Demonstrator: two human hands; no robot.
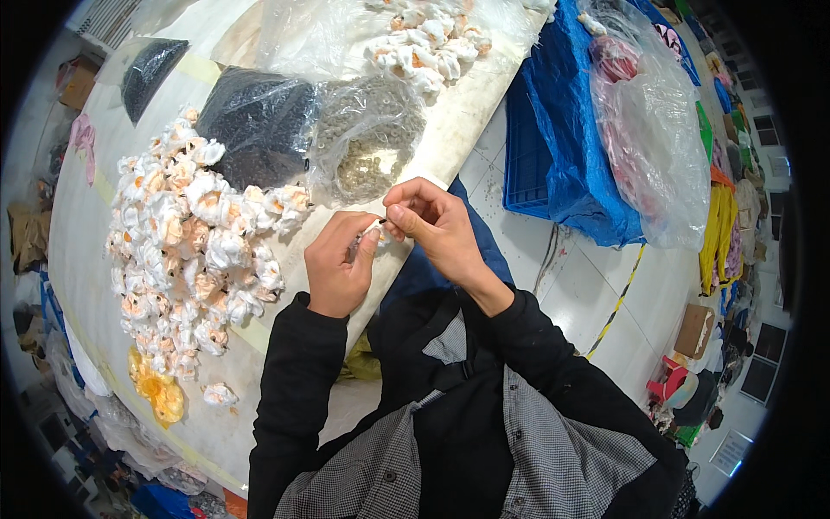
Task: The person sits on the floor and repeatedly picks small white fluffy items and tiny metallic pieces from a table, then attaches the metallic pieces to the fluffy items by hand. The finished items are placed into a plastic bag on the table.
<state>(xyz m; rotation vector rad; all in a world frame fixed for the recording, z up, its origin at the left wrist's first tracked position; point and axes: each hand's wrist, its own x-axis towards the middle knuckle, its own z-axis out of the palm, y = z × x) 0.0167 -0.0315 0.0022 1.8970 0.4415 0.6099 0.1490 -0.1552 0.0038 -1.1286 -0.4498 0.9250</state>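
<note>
Above the table's near edge, my two hands meet with fingertips close together. My left hand (340, 266) is closed around a small white fabric flower (378, 228), mostly hidden by the fingers. With thumb and forefinger, my right hand (439, 232) pinches a tiny black piece (383, 221) against the flower; its exact kind is too small to make out. Left of my hands lies a large heap of white and peach fabric flowers (203, 251). Just beyond them sit a clear bag of small translucent pieces (367, 164) and a bag of small black pieces (259, 117).
A second heap of flowers (428, 48) lies at the far end of the table (471, 112). One loose flower (220, 394) and a yellow item (157, 389) are at the left. Right of the table, a blue crate (529, 173) stands on the floor with plastic sheeting (661, 164).
</note>
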